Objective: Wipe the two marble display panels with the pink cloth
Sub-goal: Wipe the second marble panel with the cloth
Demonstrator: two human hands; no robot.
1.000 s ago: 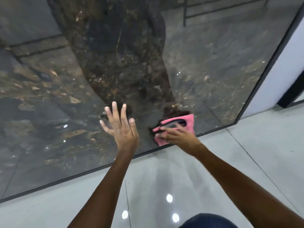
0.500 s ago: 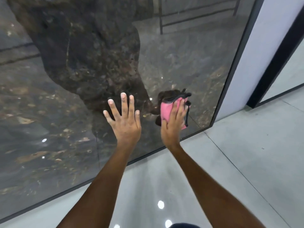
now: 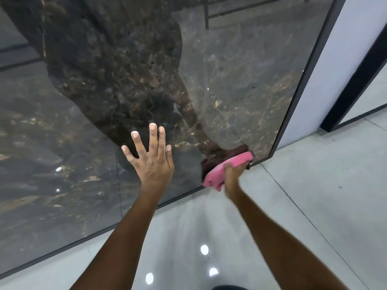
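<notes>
A large dark marble panel [image 3: 240,84] with brown veins and a thin black frame fills the upper view, glossy enough to reflect me. My left hand [image 3: 151,158] lies flat against it, fingers spread, holding nothing. My right hand [image 3: 232,174] grips the pink cloth [image 3: 226,169] and presses it on the panel's bottom right corner, beside the black frame edge. The cloth's reflection shows dark just above it. A faint vertical seam [image 3: 119,185] runs down the panel left of my left arm.
A glossy light grey tiled floor [image 3: 314,206] runs below the panel, with ceiling lights reflected in it. A white wall strip [image 3: 326,84] and a black door frame [image 3: 354,84] stand to the right of the panel.
My right hand has slid the pink cloth down and right to the panel's bottom corner. The left hand stays flat on the marble. The view has shifted slightly left.
</notes>
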